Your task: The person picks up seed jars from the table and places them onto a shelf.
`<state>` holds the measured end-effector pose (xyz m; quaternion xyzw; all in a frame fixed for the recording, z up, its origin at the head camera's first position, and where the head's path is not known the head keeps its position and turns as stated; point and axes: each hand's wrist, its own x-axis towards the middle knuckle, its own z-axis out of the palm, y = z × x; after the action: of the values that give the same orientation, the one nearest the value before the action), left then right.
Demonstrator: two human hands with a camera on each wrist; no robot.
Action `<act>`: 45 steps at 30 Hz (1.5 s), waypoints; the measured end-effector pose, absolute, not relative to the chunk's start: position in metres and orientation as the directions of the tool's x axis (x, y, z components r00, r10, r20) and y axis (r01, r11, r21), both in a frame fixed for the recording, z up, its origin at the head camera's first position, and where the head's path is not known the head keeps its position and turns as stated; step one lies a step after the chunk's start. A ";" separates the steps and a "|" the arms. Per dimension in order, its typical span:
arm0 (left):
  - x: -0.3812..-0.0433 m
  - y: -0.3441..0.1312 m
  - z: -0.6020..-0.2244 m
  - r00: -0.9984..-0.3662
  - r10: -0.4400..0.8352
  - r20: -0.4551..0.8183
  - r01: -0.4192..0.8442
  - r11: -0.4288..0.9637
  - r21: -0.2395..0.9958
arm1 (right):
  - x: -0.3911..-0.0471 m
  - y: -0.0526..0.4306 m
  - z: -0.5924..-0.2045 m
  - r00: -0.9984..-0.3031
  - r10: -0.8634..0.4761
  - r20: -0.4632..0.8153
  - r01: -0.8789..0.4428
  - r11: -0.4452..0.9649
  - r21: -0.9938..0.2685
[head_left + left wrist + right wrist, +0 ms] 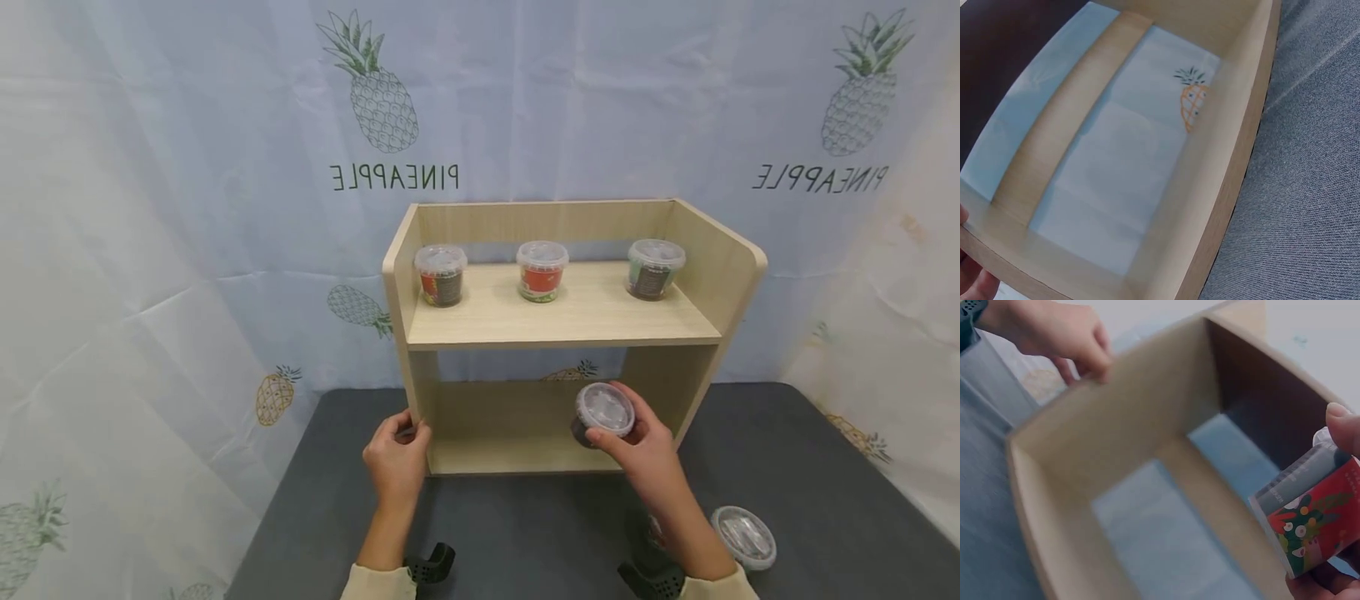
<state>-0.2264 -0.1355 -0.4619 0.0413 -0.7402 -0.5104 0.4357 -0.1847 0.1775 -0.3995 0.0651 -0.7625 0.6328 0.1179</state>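
Note:
My left hand (397, 462) pinches the front edge of the left side panel of a small two-tier wooden shelf (562, 325). In the left wrist view, its fingertips (979, 284) show on the panel at the lower left. My right hand (648, 450) grips a small plastic cup (604, 410) with a clear lid, tilted in front of the lower tier's opening. The right wrist view shows this cup's red and grey printed wrap (1316, 519). Three similar lidded cups stand upright on the upper tier: left (441, 277), middle (542, 272) and right (654, 270).
Another lidded cup (744, 537) is on the dark tabletop (525, 533), right of my right forearm. Something small and reddish (656, 532) is mostly hidden behind that forearm. A pale curtain (187, 167) printed with pineapples hangs behind the shelf.

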 end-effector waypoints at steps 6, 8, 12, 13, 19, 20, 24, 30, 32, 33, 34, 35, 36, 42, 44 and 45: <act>-0.227 -0.134 -0.462 -0.617 -0.510 0.599 0.385 0.469 0.795 | -0.218 0.138 -0.433 -0.976 -0.011 0.217 -0.217 0.095 -0.972; -0.226 -0.134 -0.461 -0.619 -0.507 0.600 0.390 0.465 0.795 | -0.230 0.126 -0.446 -0.981 -0.028 0.191 -0.193 0.107 -0.975; -0.226 -0.135 -0.462 -0.619 -0.507 0.600 0.394 0.461 0.795 | -0.248 0.105 -0.470 -0.982 -0.073 0.175 -0.185 0.176 -0.967; -0.225 -0.135 -0.462 -0.618 -0.508 0.599 0.393 0.460 0.796 | -0.252 0.100 -0.476 -0.979 -0.088 0.182 -0.196 0.196 -0.961; -0.225 -0.134 -0.463 -0.609 -0.513 0.605 0.398 0.463 0.792 | -0.273 0.077 -0.502 -0.960 -0.149 0.235 -0.271 0.313 -0.910; -0.225 -0.134 -0.463 -0.606 -0.514 0.608 0.398 0.466 0.790 | -0.275 0.074 -0.505 -0.960 -0.155 0.233 -0.273 0.324 -0.906; -0.225 -0.133 -0.464 -0.597 -0.516 0.614 0.397 0.475 0.785 | -0.281 0.063 -0.512 -0.963 -0.161 0.217 -0.261 0.344 -0.902; -0.225 -0.133 -0.462 -0.596 -0.512 0.618 0.401 0.477 0.782 | -0.287 0.043 -0.512 -0.959 -0.166 0.229 -0.275 0.361 -0.891; -0.225 -0.133 -0.461 -0.600 -0.512 0.615 0.398 0.476 0.784 | -0.288 0.036 -0.512 -0.957 -0.175 0.231 -0.280 0.362 -0.889; -0.225 -0.133 -0.461 -0.602 -0.511 0.614 0.396 0.477 0.785 | -0.289 0.033 -0.512 -0.956 -0.179 0.231 -0.282 0.359 -0.889; -0.225 -0.132 -0.461 -0.605 -0.510 0.611 0.394 0.475 0.787 | -0.290 0.030 -0.513 -0.955 -0.183 0.232 -0.285 0.360 -0.888; -0.224 -0.132 -0.461 -0.609 -0.509 0.608 0.392 0.473 0.789 | -0.291 0.026 -0.513 -0.956 -0.185 0.229 -0.283 0.360 -0.889; -0.224 -0.132 -0.462 -0.611 -0.508 0.607 0.392 0.472 0.789 | -0.291 0.024 -0.514 -0.956 -0.188 0.227 -0.282 0.353 -0.892; -0.226 -0.132 -0.465 -0.593 -0.504 0.628 0.421 0.471 0.775 | -0.294 0.009 -0.514 -0.961 -0.175 0.213 -0.262 0.336 -0.905; -0.226 -0.133 -0.465 -0.583 -0.505 0.637 0.425 0.478 0.769 | -0.294 0.005 -0.513 -0.963 -0.166 0.214 -0.260 0.343 -0.903; -0.226 -0.133 -0.465 -0.583 -0.504 0.637 0.427 0.478 0.768 | -0.294 0.003 -0.513 -0.963 -0.163 0.215 -0.260 0.345 -0.902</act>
<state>-0.2264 -0.1327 -0.4648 0.0266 -0.7287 -0.5104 0.4558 -0.2941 0.0032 -0.5133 0.1292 -0.8188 0.5576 0.0433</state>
